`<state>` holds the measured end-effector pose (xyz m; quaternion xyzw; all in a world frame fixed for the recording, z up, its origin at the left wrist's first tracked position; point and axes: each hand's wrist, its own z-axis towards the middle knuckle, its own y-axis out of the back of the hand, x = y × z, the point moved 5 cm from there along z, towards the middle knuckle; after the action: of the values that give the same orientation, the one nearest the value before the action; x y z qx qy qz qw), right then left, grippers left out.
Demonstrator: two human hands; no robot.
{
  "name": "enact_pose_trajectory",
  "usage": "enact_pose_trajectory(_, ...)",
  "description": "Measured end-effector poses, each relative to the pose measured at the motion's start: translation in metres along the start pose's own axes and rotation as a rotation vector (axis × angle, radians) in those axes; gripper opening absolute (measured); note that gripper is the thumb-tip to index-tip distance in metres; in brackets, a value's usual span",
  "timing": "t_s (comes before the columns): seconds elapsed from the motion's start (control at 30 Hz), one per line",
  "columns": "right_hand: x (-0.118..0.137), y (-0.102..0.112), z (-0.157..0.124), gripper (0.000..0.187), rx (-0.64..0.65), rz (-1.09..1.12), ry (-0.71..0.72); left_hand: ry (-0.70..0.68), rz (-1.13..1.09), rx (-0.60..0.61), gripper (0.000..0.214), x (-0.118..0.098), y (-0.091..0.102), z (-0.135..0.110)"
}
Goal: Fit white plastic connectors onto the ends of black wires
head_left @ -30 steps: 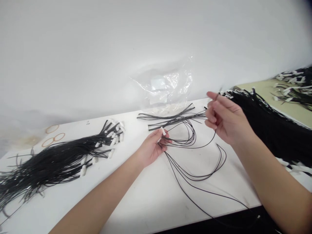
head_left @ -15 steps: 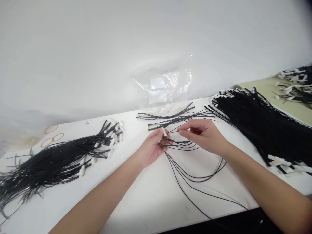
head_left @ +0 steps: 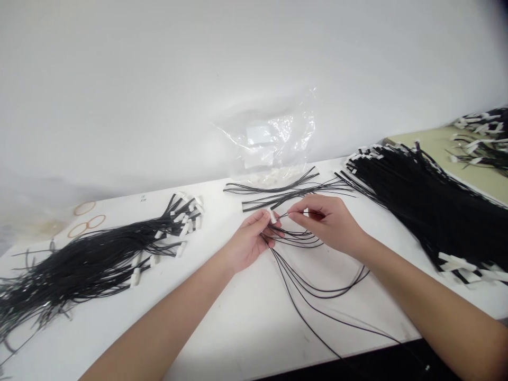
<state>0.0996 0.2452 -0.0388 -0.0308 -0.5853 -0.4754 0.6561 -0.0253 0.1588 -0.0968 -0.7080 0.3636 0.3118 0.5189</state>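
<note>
My left hand (head_left: 251, 239) is closed on a small white connector housing (head_left: 272, 215), held between thumb and fingers. Several thin black wires (head_left: 304, 288) run out below that hand and loop to the right over the white table, one passing beyond its front edge. Just to the right, my right hand (head_left: 323, 219) pinches a single black wire (head_left: 282, 215), its end pointing at the connector. Whether the wire's tip touches or enters the connector is too small to tell. Behind my hands lie loose bundles of cut black wires (head_left: 273, 189).
A pile of black wires with white connectors (head_left: 107, 254) lies on the left, near tan rubber bands (head_left: 85, 208). A clear plastic bag (head_left: 278, 143) rests against the wall. On the right is a large heap of black cables (head_left: 432, 206); more harnesses (head_left: 480, 143) lie on a yellowish surface.
The connector and my right fingertips have come slightly closer together, and the connector is turned a little. The whole view has shifted slightly. Both hands keep their grips.
</note>
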Motion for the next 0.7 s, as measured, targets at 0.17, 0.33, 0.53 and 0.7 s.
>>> enact_pose_trajectory(0.17, 0.003, 0.0, -0.003, 0.011, -0.054, -0.137, 0.117, -0.005, -0.001, 0.008, 0.022, 0.0, 0.0, 0.0)
enact_pose_trajectory(0.33, 0.005, -0.003, -0.009, 0.013, -0.134, -0.4, 0.246, -0.009, 0.023, -0.009, 0.02, 0.001, 0.001, -0.001)
enact_pose_trajectory(0.53, 0.009, -0.008, -0.014, 0.013, -0.193, -0.551, 0.326, -0.009, 0.013, -0.018, 0.019, 0.001, 0.002, 0.0)
enact_pose_trajectory(0.7, 0.011, -0.008, -0.016, 0.011, -0.221, -0.546, 0.286, -0.02, 0.031, -0.03, 0.018, 0.002, 0.002, 0.0)
